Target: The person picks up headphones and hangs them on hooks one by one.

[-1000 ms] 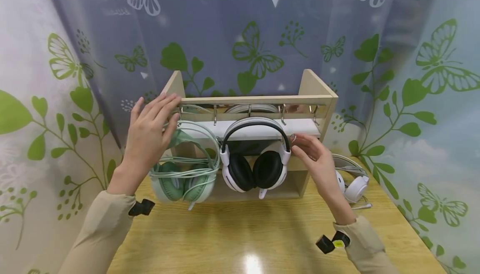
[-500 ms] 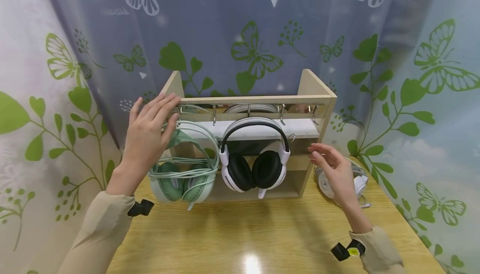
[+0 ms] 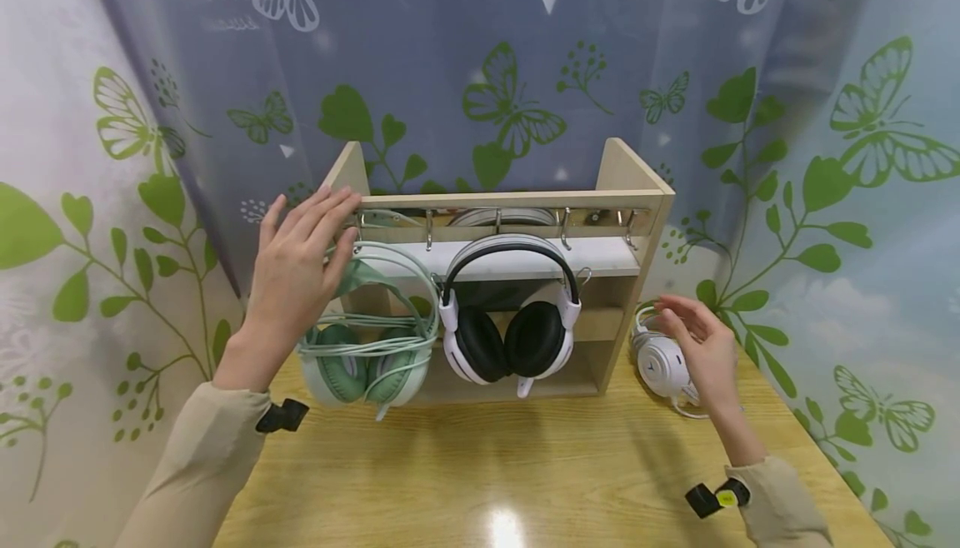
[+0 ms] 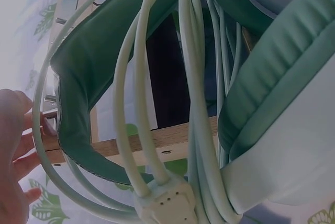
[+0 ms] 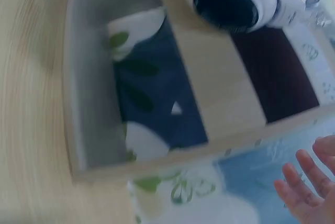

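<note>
At the upper left corner of a small wooden shelf rack, my left hand rests with its fingers extended over the edge. Below it hang mint-green headphones, their cable looped round them; the left wrist view shows a green ear cushion close up. White headphones with black ear pads hang at the rack's middle. To the right of the rack, my right hand is over another pair of white headphones lying on the table, partly hiding them. Its fingers are loosely bent, with nothing seen between them.
Several metal hooks line the rack's upper rail, and a white shelf runs behind them. The wooden table spreads out in front. Patterned curtains surround it at the back and sides.
My right hand has left the ring-shaped hook beside the hanging white headphones and moved right, over the pair on the table. The left hand stays on the rack's corner.
</note>
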`<state>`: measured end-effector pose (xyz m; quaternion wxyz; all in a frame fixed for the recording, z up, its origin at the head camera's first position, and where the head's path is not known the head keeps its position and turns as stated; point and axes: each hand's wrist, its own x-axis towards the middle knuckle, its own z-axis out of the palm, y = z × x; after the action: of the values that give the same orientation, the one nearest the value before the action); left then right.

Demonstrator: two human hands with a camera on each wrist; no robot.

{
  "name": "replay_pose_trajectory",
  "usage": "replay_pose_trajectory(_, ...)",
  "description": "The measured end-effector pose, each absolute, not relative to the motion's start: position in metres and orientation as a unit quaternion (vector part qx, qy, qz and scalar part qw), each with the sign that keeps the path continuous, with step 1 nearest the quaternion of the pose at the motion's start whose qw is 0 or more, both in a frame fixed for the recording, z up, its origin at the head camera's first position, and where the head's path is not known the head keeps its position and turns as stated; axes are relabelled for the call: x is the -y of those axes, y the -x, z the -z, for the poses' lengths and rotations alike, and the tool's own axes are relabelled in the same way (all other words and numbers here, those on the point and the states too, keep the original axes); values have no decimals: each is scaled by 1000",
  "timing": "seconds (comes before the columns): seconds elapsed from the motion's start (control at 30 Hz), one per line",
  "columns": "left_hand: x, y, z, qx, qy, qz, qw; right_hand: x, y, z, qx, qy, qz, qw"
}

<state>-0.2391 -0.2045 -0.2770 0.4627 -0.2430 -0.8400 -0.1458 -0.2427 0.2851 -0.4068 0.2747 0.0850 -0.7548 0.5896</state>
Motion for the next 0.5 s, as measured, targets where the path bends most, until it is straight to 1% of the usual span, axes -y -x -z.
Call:
replay_pose_trajectory(0.3, 206, 239, 277, 839, 244, 145, 464, -313, 251, 425, 818, -45, -487, 302)
replay_pose_trajectory(0.5, 206, 239, 277, 839, 245, 146, 463, -328, 255, 437, 852, -44, -423, 307)
